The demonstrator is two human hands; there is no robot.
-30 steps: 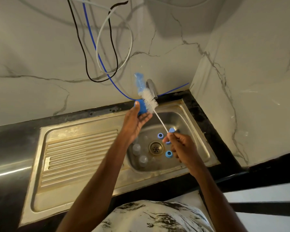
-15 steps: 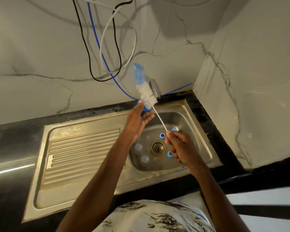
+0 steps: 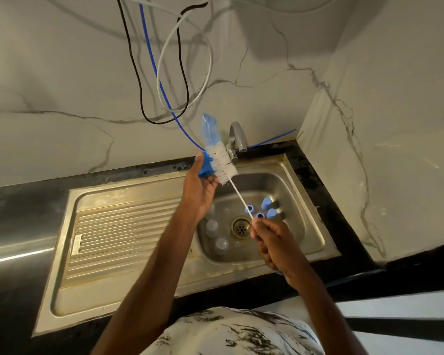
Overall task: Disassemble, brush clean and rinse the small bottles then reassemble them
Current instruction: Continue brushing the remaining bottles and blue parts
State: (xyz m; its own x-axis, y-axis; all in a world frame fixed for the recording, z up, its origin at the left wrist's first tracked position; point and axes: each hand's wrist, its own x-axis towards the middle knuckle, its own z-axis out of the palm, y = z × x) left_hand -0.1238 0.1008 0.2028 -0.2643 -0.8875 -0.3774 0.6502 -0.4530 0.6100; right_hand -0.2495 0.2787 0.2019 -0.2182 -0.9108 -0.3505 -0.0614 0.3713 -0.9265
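A blue cap [image 3: 203, 166] is raised over the back edge of the sink [image 3: 292, 237], pinched in the curled fingers of the left hand [image 3: 199, 193]. The white bristles of the bottle brush [image 3: 221, 163] lie against it. The right hand [image 3: 272, 244] is closed round the far end of the brush's thin handle. Below, clear bottles [image 3: 212, 228] and loose caps [image 3: 267, 202] sit around the drain [image 3: 240, 228]. The tap [image 3: 235, 138] stands just behind the brush head. The likely trouble is a slip: a wet cap held only at the fingertips could pop free under a hard scrub and drop among the others. The long, slender handle may also flex and knock the brush into the tap.
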